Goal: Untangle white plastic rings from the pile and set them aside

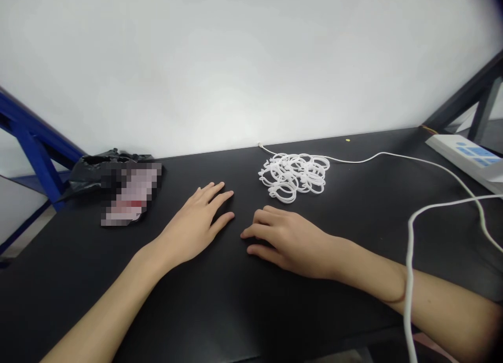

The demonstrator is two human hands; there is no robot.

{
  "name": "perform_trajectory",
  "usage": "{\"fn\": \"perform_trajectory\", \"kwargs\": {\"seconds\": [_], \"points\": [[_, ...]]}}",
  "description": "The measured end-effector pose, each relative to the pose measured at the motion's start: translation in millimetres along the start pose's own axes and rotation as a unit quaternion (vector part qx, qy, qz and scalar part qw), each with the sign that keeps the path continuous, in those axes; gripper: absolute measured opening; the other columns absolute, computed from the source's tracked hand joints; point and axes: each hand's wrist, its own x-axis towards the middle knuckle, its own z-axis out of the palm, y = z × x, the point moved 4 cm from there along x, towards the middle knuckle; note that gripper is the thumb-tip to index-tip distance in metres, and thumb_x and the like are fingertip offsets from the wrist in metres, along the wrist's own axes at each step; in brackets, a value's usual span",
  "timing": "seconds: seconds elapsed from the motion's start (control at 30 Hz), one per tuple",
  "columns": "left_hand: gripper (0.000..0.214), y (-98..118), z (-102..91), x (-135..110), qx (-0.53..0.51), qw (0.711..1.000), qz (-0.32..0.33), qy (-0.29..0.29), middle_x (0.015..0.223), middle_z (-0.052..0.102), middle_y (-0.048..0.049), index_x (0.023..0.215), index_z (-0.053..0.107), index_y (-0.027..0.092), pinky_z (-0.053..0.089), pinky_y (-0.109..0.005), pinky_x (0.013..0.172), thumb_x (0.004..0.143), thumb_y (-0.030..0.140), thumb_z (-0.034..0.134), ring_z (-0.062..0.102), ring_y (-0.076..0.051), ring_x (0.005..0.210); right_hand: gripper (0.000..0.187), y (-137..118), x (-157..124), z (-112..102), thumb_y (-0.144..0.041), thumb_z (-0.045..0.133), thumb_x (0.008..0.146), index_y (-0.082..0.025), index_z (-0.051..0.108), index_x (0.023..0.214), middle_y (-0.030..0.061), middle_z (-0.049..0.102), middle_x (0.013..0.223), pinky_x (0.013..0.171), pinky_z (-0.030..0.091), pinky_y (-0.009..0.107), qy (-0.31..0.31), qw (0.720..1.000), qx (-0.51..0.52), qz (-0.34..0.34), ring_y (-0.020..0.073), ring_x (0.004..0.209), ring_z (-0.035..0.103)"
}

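Observation:
A loose pile of white looped cords (293,174) lies on the black table (204,310), a little beyond my right hand. My left hand (198,219) rests palm down on the tabletop with its fingers spread, holding nothing. To its right, my right hand (285,240) also lies on the table, fingers slightly bent and apart, with nothing in it. A gap of bare tabletop separates the two hands, and neither touches the cords.
A black plastic bag (98,166) and a blurred-out flat item (133,193) lie at the left. A white box with blue markings (467,156) stands far right. A white cable (411,258) passes over my right forearm; a thinner white cable (365,160) runs behind the pile.

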Motion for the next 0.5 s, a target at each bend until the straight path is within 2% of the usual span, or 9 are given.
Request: {"fn": "perform_trajectory", "kwargs": {"seconds": [0.07,0.13,0.2,0.27,0.37,0.5], "points": [[0.055,-0.1,-0.1,-0.3,-0.003,1.0,0.002,0.002,0.159,0.036,-0.0087,0.146,0.045,0.023,0.026,-0.053,0.121,0.1,0.053,0.037,0.028,-0.029,0.148,0.026,0.7,0.2,-4.5,-0.031,0.051,0.099,-0.015,0.069,0.11,0.0078,0.064,0.092,0.074,0.05,0.031,0.03,0.999,-0.012,-0.014,0.0182,0.082,0.059],[0.056,-0.7,0.0,-0.9,-0.006,1.0,0.002,0.002,0.159,0.036,-0.0092,0.146,0.046,0.023,0.026,-0.054,0.121,0.099,0.053,0.037,0.027,-0.03,0.148,0.025,5.5,0.1,-14.7,-0.029,0.048,0.1,-0.016,0.069,0.106,0.0072,0.064,0.088,0.072,0.05,0.031,0.101,0.994,-0.046,-0.008,0.0178,0.078,0.059],[0.057,-1.6,-0.1,-1.3,-0.008,1.0,0.002,0.003,0.159,0.036,-0.0092,0.146,0.046,0.023,0.026,-0.054,0.121,0.099,0.054,0.037,0.027,-0.03,0.148,0.025,15.7,-1.5,-28.4,-0.025,0.046,0.1,-0.016,0.069,0.104,0.008,0.064,0.087,0.073,0.049,0.033,0.189,0.977,-0.095,0.029,0.0192,0.08,0.058],[0.057,-2.6,-0.1,-1.5,-0.012,1.0,0.003,0.004,0.159,0.036,-0.0092,0.146,0.046,0.023,0.026,-0.055,0.12,0.099,0.054,0.037,0.028,-0.031,0.148,0.023,28.7,-3.8,-39.8,-0.021,0.047,0.098,-0.016,0.068,0.105,0.0096,0.065,0.09,0.075,0.05,0.036,0.24,0.957,-0.141,0.078,0.0217,0.084,0.058],[0.056,-3.8,-0.5,-1.9,-0.017,1.0,0.002,0.002,0.158,0.037,-0.0092,0.146,0.046,0.023,0.027,-0.054,0.12,0.099,0.053,0.037,0.028,-0.03,0.148,0.023,47.0,-5.3,-47.1,-0.022,0.051,0.094,-0.015,0.067,0.11,0.0127,0.064,0.097,0.075,0.05,0.04,0.225,0.947,-0.19,0.129,0.0257,0.088,0.055],[0.056,-3.4,-2.3,-3.3,-0.018,1.0,0.001,-0.003,0.159,0.036,-0.0093,0.146,0.046,0.022,0.027,-0.054,0.12,0.099,0.053,0.038,0.027,-0.031,0.148,0.024,58.9,-5.3,-44.5,-0.026,0.056,0.091,-0.015,0.068,0.109,0.0136,0.062,0.1,0.079,0.05,0.043,0.174,0.955,-0.186,0.152,0.0267,0.091,0.053]]}}
